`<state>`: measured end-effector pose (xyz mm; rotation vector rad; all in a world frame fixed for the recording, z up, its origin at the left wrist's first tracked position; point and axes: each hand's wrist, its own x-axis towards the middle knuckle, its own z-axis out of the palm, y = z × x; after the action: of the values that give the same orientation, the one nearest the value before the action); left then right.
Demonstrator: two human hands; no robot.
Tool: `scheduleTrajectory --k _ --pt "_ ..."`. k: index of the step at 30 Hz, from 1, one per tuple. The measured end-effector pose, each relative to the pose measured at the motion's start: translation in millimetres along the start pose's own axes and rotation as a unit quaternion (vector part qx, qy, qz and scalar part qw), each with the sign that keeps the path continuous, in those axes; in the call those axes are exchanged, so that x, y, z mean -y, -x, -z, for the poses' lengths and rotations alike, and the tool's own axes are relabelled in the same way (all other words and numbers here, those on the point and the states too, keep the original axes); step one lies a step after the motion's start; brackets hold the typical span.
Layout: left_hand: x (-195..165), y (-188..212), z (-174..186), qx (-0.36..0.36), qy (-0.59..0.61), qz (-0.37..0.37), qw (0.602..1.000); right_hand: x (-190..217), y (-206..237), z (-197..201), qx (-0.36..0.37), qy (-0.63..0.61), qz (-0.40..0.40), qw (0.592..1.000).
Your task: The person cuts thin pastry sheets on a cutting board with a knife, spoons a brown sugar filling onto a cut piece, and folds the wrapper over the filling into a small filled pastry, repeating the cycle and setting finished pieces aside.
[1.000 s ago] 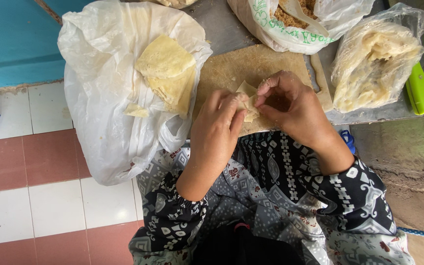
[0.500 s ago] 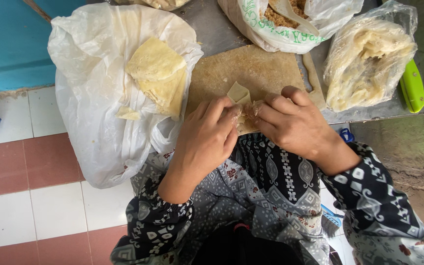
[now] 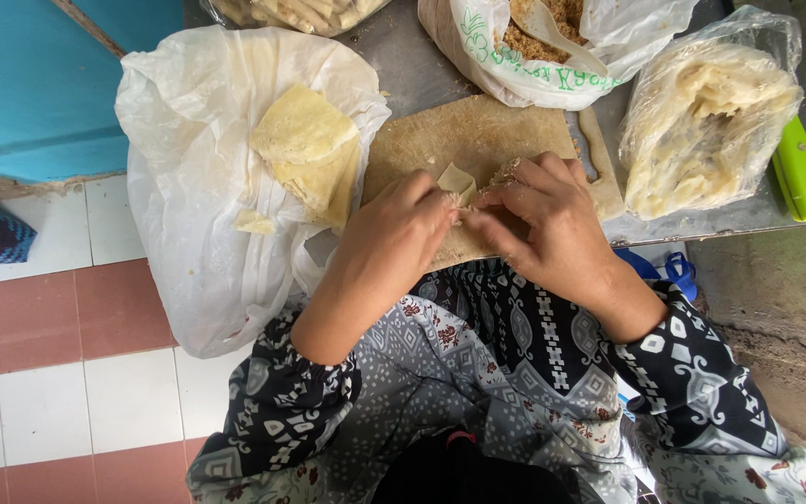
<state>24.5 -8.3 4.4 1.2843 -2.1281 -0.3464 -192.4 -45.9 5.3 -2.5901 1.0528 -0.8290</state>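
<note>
On a wooden cutting board (image 3: 459, 131) lies a small pale wrapper sheet (image 3: 459, 179) with crumbly brown filling. My left hand (image 3: 394, 245) and my right hand (image 3: 552, 224) meet over it, fingertips pinching and folding its edges. Most of the wrapper is hidden under my fingers. To the left, a white plastic bag (image 3: 198, 205) lies open with a stack of pale yellow wrapper sheets (image 3: 305, 149) on it.
A bag of brown crumbly filling (image 3: 552, 47) with a spoon stands behind the board. A clear bag of pale dough pieces (image 3: 701, 131) lies at right, beside a green knife handle (image 3: 799, 168). The metal tabletop (image 3: 701, 219) ends near my lap; tiled floor lies left.
Both hands have drawn closer together over the wrapper and folded it tighter; the camera view has shifted slightly, so the board sits more central.
</note>
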Motion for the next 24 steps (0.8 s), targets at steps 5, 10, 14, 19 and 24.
scheduleTrajectory --k 5,10,14,19,24 --pt "8 -17 2 0.052 0.059 0.078 0.994 4 -12 2 0.025 -0.029 -0.041 0.998" --pt "8 -22 3 0.069 0.094 0.137 0.984 -4 -31 5 0.117 -0.191 -0.171 0.959" --pt "10 -8 3 -0.015 0.001 0.011 1.000 -8 -27 7 0.079 -0.072 0.023 0.994" --pt "15 7 1 -0.064 -0.045 -0.059 0.995 -9 -12 3 0.026 0.021 0.112 0.993" --pt "8 7 -2 -0.045 -0.106 -0.052 0.992 -7 -12 -2 0.019 0.031 0.104 0.994"
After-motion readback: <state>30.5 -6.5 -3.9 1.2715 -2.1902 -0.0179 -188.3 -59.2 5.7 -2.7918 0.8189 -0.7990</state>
